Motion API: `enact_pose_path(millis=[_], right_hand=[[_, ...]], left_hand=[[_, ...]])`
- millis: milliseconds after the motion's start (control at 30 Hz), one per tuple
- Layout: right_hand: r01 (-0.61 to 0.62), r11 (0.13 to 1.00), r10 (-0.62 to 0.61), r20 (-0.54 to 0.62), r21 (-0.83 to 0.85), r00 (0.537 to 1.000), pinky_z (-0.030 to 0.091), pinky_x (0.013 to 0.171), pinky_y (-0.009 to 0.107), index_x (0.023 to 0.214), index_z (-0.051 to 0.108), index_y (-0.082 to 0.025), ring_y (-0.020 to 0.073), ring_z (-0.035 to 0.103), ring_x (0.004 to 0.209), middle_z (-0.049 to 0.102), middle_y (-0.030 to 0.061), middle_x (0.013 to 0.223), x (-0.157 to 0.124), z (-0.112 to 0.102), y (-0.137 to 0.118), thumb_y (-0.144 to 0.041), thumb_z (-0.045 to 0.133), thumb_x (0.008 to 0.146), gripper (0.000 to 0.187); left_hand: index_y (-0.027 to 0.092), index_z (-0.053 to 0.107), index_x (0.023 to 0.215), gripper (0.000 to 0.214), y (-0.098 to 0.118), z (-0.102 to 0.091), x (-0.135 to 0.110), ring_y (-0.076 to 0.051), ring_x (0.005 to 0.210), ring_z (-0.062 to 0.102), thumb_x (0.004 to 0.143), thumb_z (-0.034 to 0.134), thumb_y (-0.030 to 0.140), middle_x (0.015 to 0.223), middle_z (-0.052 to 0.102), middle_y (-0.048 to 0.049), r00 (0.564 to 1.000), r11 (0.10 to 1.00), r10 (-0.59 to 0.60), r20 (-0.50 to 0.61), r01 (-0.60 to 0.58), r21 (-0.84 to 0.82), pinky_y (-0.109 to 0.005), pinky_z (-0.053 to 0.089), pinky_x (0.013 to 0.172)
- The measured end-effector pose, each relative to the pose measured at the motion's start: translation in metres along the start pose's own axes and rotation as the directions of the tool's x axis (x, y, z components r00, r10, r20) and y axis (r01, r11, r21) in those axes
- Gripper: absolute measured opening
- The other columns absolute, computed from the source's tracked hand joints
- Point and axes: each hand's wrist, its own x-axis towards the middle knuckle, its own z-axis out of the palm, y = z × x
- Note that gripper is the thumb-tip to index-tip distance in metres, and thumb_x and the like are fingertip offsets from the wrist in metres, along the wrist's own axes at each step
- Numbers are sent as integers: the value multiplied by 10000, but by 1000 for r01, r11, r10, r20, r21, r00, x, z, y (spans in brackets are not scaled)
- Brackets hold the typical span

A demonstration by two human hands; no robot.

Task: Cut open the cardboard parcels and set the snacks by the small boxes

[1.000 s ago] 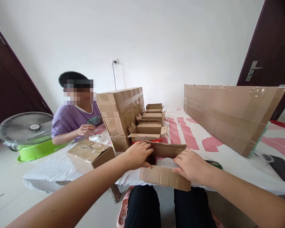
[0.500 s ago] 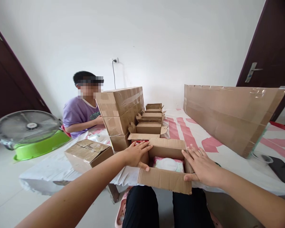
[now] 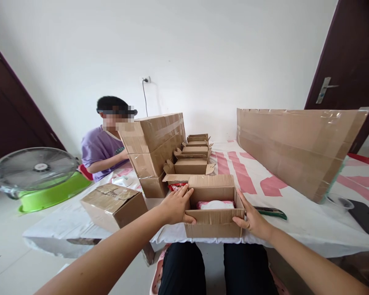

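Note:
An open cardboard box sits at the table's near edge, directly in front of me. Inside it lies a pink-edged pack of wipes with a white oval lid, partly hidden by the front wall. My left hand grips the left side, fingers over the side edge and thumb on the front corner. On the opposite side, my right hand presses its fingers along the wall, its thumb at the front right corner. A green-handled cutter lies just beyond my right hand.
Several small open boxes line up behind, beside a tall taped stack. A closed box stands left. A large cardboard panel and a phone are right. Another person sits at the far left.
My hands have gone from resting spread at the box's top edges to gripping its sides. The front flap no longer sticks out toward me. The cutter has come into fuller view.

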Motion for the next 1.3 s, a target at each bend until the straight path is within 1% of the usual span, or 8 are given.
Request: enact_pose_path(millis=[133,300,433,567,667,833,1067,1300], right_hand=[[-12,999,19,-211,36,977,325,1129,507,1536,0,-235,273,323,1413,305,135,1553,-26,37,10,-447,452,939,777],[-7,999,-8,-320,-47,947,509,968,441,1388,397,-198,284,586,1174,617,141,1246,-40,67,21,-434,385,957,492],[-56,991,7,-372,-122,928,571,823,419,1240,508,-193,285,661,1006,677,125,1061,-40,74,22,-443,373,959,399],[-49,991,2,-363,-121,932,563,854,407,1292,473,-198,277,645,1059,670,118,1111,-40,71,18,-432,387,957,418],[-44,993,3,-352,-108,936,546,891,416,1291,470,-197,281,628,1100,657,124,1159,-40,69,18,-431,401,951,419],[-56,996,32,-330,-63,944,535,899,436,1222,501,-205,298,613,1116,641,139,1183,-40,69,16,-441,408,945,376],[-70,996,48,-332,-53,942,543,873,431,1226,504,-206,296,632,1075,656,131,1153,-40,68,15,-462,409,941,395],[-68,996,48,-310,-54,950,555,840,421,1254,503,-201,295,647,1044,667,130,1134,-39,70,15,-486,383,948,435]], left_hand=[[130,252,1501,1125,7,-18,-5,-412,1452,125,657,546,814,1578,117,-248,998,1000,30,50,-29,-5,-570,168,1132],[173,538,1279,567,36,-47,4,-339,1304,435,896,438,579,1379,513,-169,969,994,110,-222,-107,26,-512,283,1089],[155,583,1206,441,56,-49,35,-327,1152,577,863,534,427,1224,640,-151,991,990,135,21,-136,24,-442,439,970],[193,667,1102,399,60,-37,62,-312,995,670,726,660,325,1140,706,-114,945,981,184,269,-195,14,-375,526,822],[219,670,1113,402,59,-29,70,-282,1007,673,714,631,245,1161,705,-90,918,973,213,334,-231,15,-339,523,828],[194,705,1048,386,55,-17,69,-299,1025,659,667,646,176,1139,708,-119,927,968,226,298,-247,36,-354,506,862],[216,743,838,204,48,-12,68,-269,881,683,695,616,145,923,749,-82,968,980,185,170,-195,47,-334,520,766],[165,719,842,221,56,-9,59,-296,898,691,750,534,89,925,736,-134,990,989,118,73,-124,86,-368,534,755]])
